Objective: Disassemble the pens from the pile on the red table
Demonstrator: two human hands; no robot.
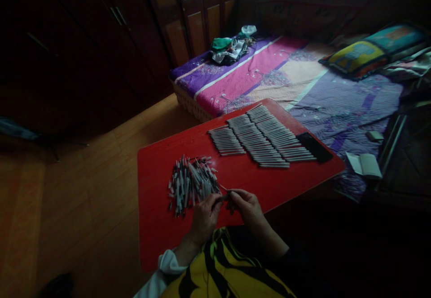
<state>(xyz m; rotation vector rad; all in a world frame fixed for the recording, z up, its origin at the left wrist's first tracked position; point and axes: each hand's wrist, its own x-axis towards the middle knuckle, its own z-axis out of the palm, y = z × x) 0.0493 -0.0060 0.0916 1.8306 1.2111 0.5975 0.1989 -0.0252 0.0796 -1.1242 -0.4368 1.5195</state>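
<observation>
Pen-like sticks (261, 138) in two groups on a red surface (155, 167). Far side: three slanting bands set side by side, sticks roughly parallel, pale with darker ends; leftmost band shortest. Nearer, to the left: a loose pile (191, 183), pale and dark lengths crossing at many angles, short bits round its edges.

Both hands over the near side of the surface, just right of the pile. Left hand (206, 215): thumb and forefinger pinched on a slim dark piece (225, 196). Right hand (247, 206): fingers closed on the same piece from the other side, lower ones curled beneath. Thin pale stick (222, 187) juts up and left between the hands; cannot tell whether it joins the dark piece.

Black flat object (314, 146) at the surface's right corner, close beside the sticks' ends. Beyond: bed (215, 89), striped, flowered cover in purple, pink and cream. On it, a clothes heap (229, 51) and a bright pillow (370, 53). Open notebook (367, 165) by the bed's right edge. Dark wardrobe (101, 28) at left; brownish floor (107, 167). Light dim.
</observation>
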